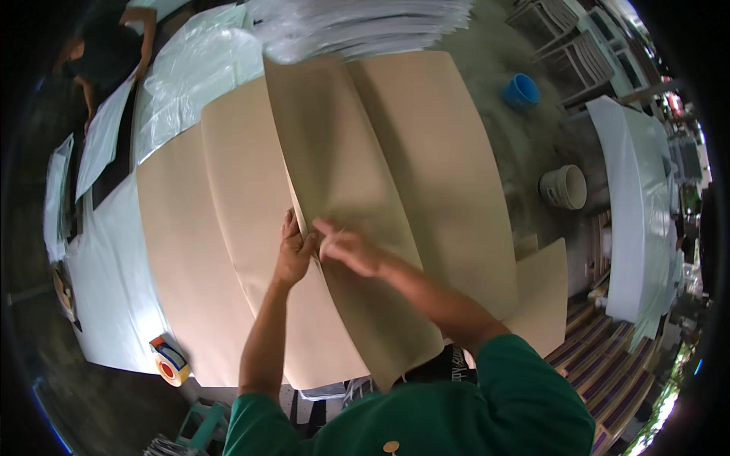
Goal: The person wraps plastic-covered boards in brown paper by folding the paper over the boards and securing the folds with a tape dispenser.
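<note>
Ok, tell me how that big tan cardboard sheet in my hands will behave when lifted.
The big tan cardboard sheet probably flexes rather than flops: it bows smoothly where the left hand and right hand raise its edge. Likely light for its size. Its broad area may make it unwieldy.

left hand (293, 254) fingers curled, right hand (346, 247) fingers pinching

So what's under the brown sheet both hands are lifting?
More brown sheets overlap beneath the lifted sheet, held by the left hand and right hand. Whatever lies beneath the stack is covered.
</note>
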Demonstrator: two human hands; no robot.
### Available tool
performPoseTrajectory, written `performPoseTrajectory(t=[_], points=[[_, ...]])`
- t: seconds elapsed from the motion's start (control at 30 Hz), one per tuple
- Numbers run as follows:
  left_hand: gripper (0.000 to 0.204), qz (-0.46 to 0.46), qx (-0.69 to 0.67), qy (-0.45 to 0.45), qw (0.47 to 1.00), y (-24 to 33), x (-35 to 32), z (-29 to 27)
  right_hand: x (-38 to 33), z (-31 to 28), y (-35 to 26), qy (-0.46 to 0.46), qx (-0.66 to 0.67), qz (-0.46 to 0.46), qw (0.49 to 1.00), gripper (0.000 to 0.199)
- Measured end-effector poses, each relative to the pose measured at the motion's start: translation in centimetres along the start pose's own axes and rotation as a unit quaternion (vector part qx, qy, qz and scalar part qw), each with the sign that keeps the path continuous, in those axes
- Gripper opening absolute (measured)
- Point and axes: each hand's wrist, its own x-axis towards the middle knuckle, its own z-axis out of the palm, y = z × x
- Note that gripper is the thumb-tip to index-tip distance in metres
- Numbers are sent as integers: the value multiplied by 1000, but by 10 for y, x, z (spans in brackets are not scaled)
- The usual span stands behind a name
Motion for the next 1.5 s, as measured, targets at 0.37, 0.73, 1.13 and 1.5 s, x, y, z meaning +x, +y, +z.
performPoseTrajectory(t=[0.37, 0.73, 1.13, 1.5], points=[[65, -46, -363, 298, 882, -88, -1, -90, -16, -96, 56, 283, 142, 85, 945, 68], [50, -134, -71, 262, 953, -82, -8, -71, -3, -99, 53, 286, -344, 165, 879, 69], [50, -122, 371, 183, 902, -32, 29, -24, 58, 40, 0, 167, -528, 214, 805, 110], [51, -108, 379, 189, 899, -35, 32, -24, 80, 16, 9, 71, -569, 172, 801, 40]])
